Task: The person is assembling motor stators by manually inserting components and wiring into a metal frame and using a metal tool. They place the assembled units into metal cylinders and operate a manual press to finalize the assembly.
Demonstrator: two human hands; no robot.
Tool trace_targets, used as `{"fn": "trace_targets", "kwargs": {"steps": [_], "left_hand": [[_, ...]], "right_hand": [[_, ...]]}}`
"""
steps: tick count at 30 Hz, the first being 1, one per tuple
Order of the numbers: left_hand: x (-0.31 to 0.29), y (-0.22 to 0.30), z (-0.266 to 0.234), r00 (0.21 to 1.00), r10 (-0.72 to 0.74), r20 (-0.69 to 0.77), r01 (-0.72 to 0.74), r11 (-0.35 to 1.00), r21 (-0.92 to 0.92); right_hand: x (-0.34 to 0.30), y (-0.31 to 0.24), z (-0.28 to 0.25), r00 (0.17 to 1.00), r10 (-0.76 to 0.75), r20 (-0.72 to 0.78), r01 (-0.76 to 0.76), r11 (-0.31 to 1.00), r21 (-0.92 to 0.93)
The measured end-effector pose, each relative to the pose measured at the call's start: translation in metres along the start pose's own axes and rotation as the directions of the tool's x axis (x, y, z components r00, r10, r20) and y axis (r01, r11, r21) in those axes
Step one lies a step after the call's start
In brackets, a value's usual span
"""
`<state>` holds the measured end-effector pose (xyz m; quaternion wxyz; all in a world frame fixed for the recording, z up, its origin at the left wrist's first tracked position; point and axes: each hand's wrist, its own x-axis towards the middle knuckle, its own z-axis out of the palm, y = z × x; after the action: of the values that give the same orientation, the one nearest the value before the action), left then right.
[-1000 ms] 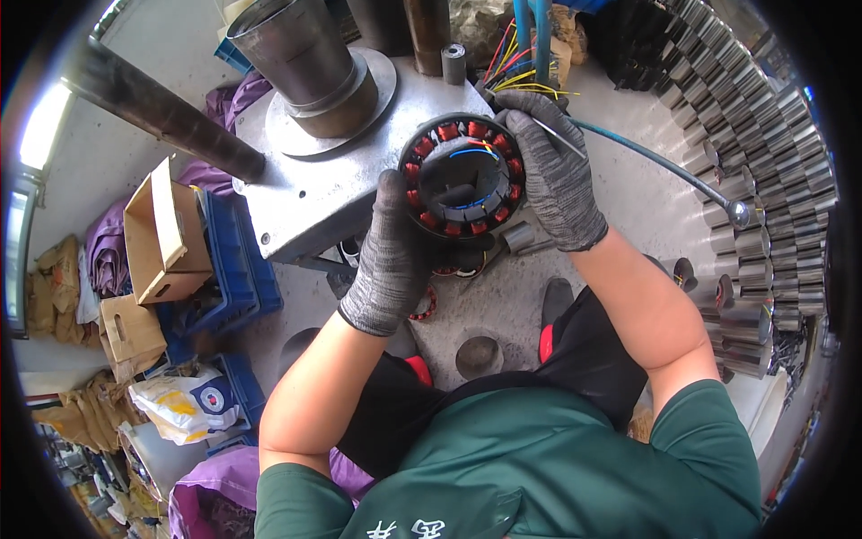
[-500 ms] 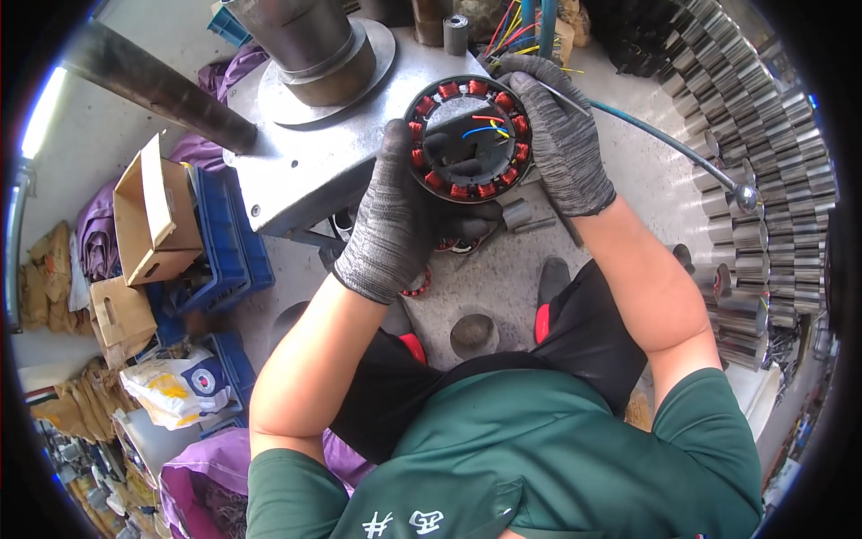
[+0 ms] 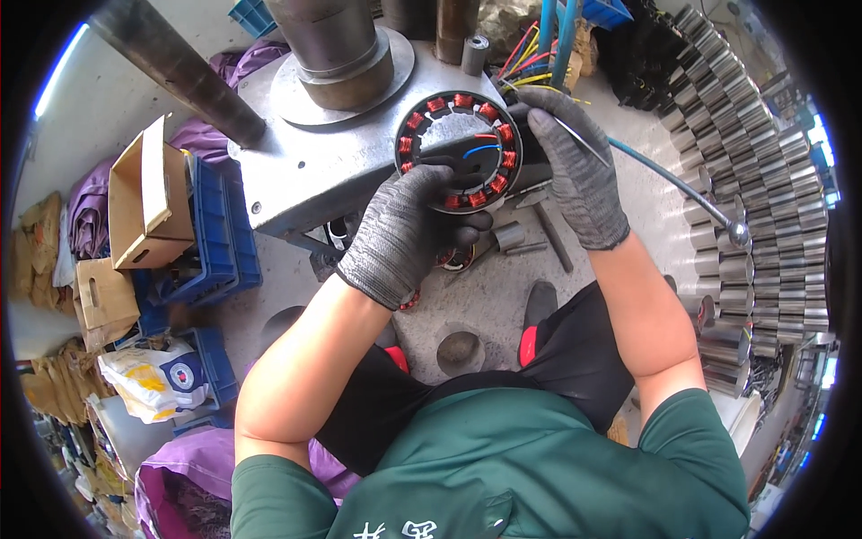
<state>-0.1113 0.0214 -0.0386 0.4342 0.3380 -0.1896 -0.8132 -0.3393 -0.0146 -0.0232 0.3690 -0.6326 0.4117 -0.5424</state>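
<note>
A ring-shaped motor stator [image 3: 506, 158] with red copper coils and a dark rim is held up in front of the metal machine base. My left hand [image 3: 400, 225], in a grey-black knit glove, is closed on its lower left edge, the thumb lying over the coils. Short blue and red lead wires [image 3: 483, 147] show inside the ring. My right hand [image 3: 579, 171], gloved alike, is beside the stator's right rim. Its fingers are closed around a thin metal rod [image 3: 579, 136] that slants across them; the kind of tool cannot be made out.
The machine base [image 3: 314, 171] carries a thick steel column [image 3: 325, 45]. Loose coloured wires [image 3: 530, 58] hang behind my right hand. Stacked metal cylinders [image 3: 763, 198] line the right side. Blue crates [image 3: 211, 234] and cardboard boxes [image 3: 144, 207] stand left. Metal pieces [image 3: 510, 235] lie on the floor below.
My right thumb has come away from the stator's rim, and that hand is slightly farther right. My left thumb has shifted onto the lower left coils, and the ring has turned a little.
</note>
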Motion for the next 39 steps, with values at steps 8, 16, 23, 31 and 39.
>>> {"fn": "trace_targets", "kwargs": {"steps": [8,16,23,31,39], "left_hand": [[-0.014,0.023,0.003,0.976,0.212,-0.05,-0.203,0.969,0.138],[-0.018,0.04,0.005,0.94,0.331,-0.086,-0.314,0.935,0.164],[-0.02,0.045,0.008,0.892,0.432,-0.129,-0.397,0.888,0.233],[-0.021,0.044,0.015,0.883,0.441,-0.164,-0.391,0.882,0.264],[-0.014,0.038,0.001,0.831,0.552,-0.065,-0.492,0.785,0.375]], "right_hand": [[-0.007,-0.015,-0.015,0.996,0.048,0.076,-0.06,0.986,0.153],[-0.026,-0.037,-0.015,0.982,-0.181,0.062,0.177,0.982,0.073],[-0.023,-0.045,-0.017,0.932,-0.231,0.279,0.283,0.945,-0.163],[-0.016,-0.041,-0.003,0.815,-0.422,0.398,0.528,0.823,-0.21],[-0.018,-0.04,-0.001,0.838,-0.37,0.402,0.496,0.822,-0.278]]}}
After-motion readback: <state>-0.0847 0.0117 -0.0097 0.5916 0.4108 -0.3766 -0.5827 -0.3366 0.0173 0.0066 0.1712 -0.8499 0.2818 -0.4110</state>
